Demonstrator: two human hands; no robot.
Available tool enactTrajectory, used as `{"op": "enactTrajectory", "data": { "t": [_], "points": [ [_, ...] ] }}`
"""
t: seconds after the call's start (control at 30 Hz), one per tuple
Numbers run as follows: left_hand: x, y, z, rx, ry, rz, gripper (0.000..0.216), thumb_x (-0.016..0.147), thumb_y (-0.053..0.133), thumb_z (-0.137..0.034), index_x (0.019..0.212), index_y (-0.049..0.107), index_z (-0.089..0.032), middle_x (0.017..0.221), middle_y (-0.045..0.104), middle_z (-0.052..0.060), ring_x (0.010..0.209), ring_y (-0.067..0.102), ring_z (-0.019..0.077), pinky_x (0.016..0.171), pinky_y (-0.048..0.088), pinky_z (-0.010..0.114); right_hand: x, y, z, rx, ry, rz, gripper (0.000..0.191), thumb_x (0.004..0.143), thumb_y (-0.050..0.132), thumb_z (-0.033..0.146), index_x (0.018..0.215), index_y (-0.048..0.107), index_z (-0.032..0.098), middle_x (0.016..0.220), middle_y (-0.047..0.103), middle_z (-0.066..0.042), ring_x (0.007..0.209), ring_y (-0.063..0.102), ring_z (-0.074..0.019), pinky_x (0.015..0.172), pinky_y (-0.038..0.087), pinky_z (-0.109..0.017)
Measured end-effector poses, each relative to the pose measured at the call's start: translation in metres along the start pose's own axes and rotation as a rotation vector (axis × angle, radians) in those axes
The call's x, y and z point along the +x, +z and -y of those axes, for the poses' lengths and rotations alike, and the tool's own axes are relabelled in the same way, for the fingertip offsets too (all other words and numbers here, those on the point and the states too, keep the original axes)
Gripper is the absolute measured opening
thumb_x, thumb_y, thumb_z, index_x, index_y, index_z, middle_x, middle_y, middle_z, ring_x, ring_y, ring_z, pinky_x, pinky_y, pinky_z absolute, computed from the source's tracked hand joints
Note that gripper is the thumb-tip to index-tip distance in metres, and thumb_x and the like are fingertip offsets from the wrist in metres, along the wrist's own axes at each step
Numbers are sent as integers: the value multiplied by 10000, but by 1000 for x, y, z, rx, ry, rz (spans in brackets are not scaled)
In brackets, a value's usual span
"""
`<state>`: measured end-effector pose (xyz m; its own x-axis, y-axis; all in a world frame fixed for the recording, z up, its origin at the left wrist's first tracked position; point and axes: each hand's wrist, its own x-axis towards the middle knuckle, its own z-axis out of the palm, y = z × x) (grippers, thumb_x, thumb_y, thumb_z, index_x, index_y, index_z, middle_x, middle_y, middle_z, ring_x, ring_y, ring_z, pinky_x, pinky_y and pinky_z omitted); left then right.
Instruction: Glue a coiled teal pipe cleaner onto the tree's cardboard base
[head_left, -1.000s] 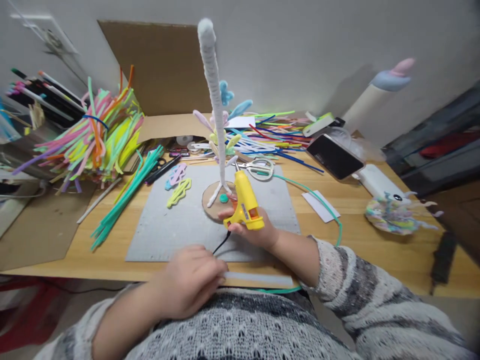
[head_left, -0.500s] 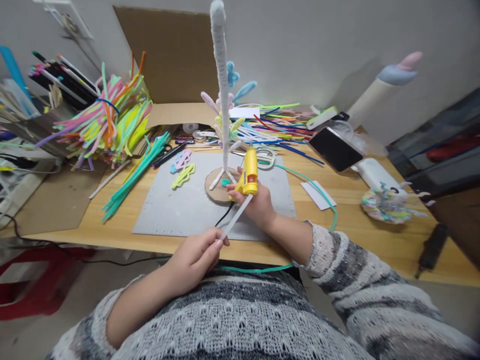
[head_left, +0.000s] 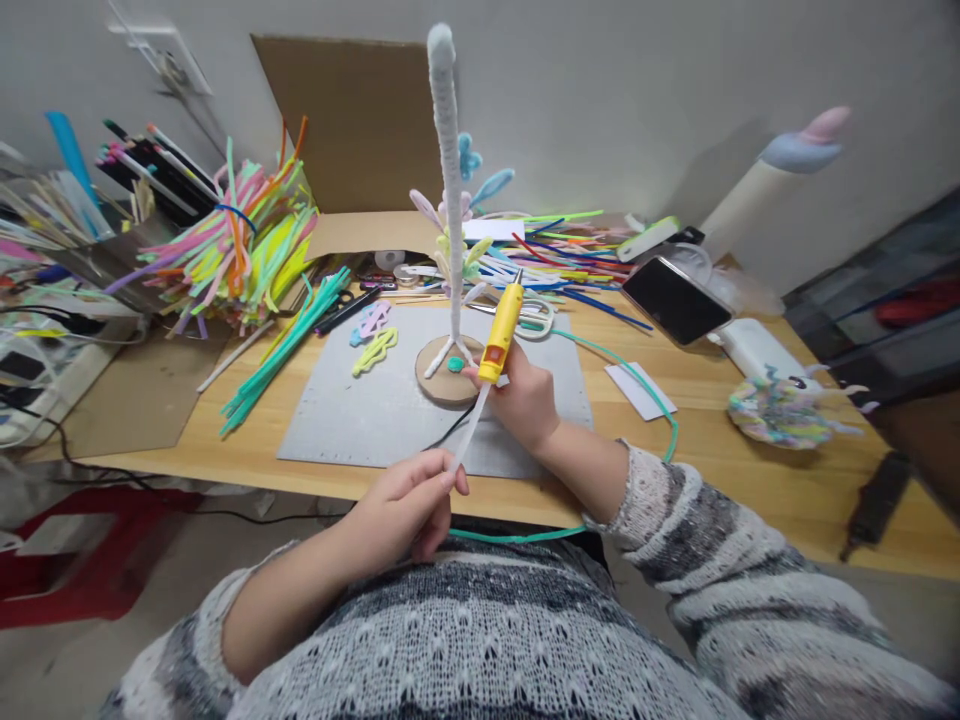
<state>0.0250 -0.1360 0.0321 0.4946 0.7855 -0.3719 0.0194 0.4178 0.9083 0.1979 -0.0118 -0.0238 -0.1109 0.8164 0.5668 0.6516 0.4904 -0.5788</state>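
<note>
My right hand [head_left: 528, 400] is wrapped round a yellow hot glue gun [head_left: 504, 325], its metal nozzle pointing up and away from me. A long whitish glue stick [head_left: 471, 428] sticks out of the gun's back end. Its near end is pinched between the thumb and fingers of my left hand [head_left: 416, 497]. Just left of the gun stands a tall white fuzzy post [head_left: 448, 190] with splayed feet on a round cardboard disc [head_left: 442, 391]. A small teal piece [head_left: 455, 365] lies on the disc between the feet.
A grey mat [head_left: 330, 420] lies under the disc, with pastel wavy pieces [head_left: 373, 350] on it. Teal pipe cleaners [head_left: 289, 345] and a large mixed bundle [head_left: 240, 240] are at left. Scissors [head_left: 536, 317], a phone [head_left: 675, 298] and a white card [head_left: 640, 390] are at right.
The glue gun has tipped, its nozzle now leaning further right and its back end shifted left. My left hand still holds the glue stick. The whole view has shifted slightly.
</note>
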Motion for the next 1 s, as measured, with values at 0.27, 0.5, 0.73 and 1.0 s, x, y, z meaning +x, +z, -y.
{"op": "enactTrajectory", "data": {
  "t": [0.27,0.5,0.73,1.0],
  "points": [
    [6,4,-6,-116,54,-91,302,912,426,-466,804,475,-188,361,527,-44,267,377,65,342,207,162,3,0,-3,32,40,1,463,858,585,434,1255,522,205,816,745,-42,728,710,-216,635,529,-284],
    [5,1,-4,-113,84,-110,305,923,410,-459,816,480,-182,360,519,-51,270,364,65,353,197,174,0,2,1,252,80,33,469,829,605,465,1224,527,224,854,742,-28,754,709,-214,664,541,-304],
    [5,2,-4,-75,76,-132,304,925,412,-463,826,476,-182,364,516,-55,274,363,67,357,201,179,-1,2,-1,268,63,24,455,822,616,451,1208,542,221,872,746,-40,747,709,-226,639,538,-314],
    [7,-2,-21,-267,-24,155,265,942,417,-437,846,466,-195,402,563,-46,258,420,88,299,255,157,4,0,-5,92,63,-63,454,818,624,429,1219,557,228,872,754,-49,761,713,-221,647,532,-283]
  ]
}}
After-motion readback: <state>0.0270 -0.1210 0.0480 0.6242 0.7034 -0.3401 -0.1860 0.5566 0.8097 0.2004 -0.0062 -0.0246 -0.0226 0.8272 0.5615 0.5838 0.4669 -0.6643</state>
